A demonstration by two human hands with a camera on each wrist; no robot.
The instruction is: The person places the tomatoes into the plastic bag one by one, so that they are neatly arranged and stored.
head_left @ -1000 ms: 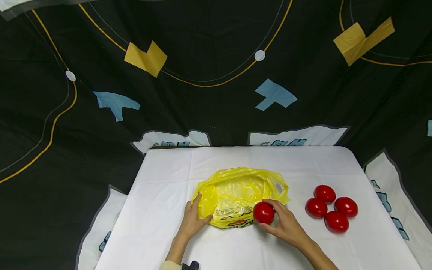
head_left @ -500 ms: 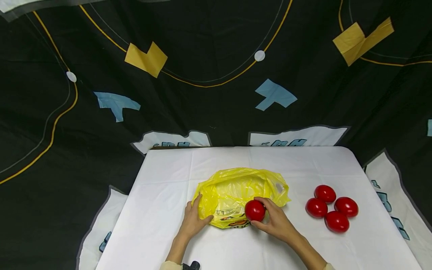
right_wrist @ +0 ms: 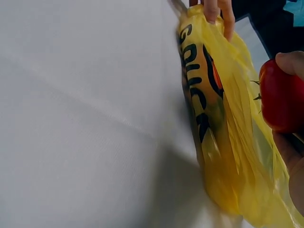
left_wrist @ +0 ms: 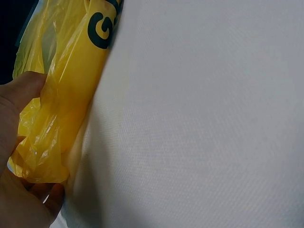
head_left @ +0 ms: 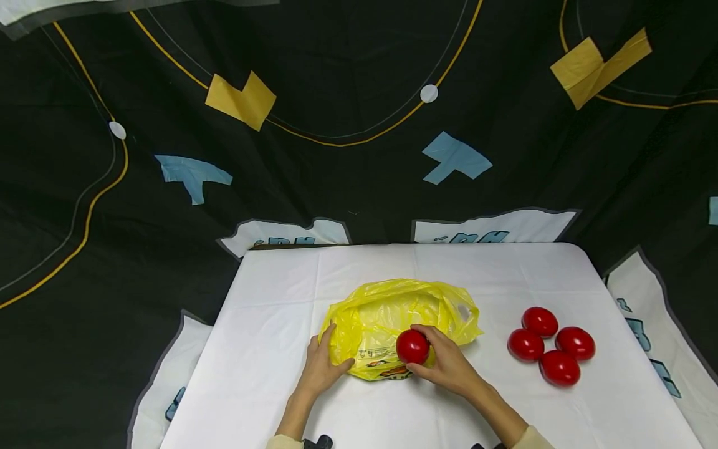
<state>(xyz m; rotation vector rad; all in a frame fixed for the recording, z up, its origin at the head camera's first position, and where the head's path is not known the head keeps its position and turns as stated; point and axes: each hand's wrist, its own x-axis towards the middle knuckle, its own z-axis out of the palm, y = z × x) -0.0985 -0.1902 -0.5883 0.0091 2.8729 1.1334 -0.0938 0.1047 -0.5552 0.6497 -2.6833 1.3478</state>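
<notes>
The right hand (head_left: 445, 366) pinches a red tomato (head_left: 412, 347) between thumb and fingers, its green sepals showing in the right wrist view. Just past that grip, overlapped by the tomato in the head view, lies a yellow plastic bag (head_left: 363, 330) with dark lettering, mouth gaping; whether the two touch, I cannot tell. Left of the grip, the left hand (head_left: 321, 368) holds the bag's end between thumb and fingers. Well to the grip's right, four more tomatoes (head_left: 559, 368) cluster on the white tablecloth (head_left: 606, 411). Farthest off hangs a black backdrop (head_left: 348, 187).
</notes>
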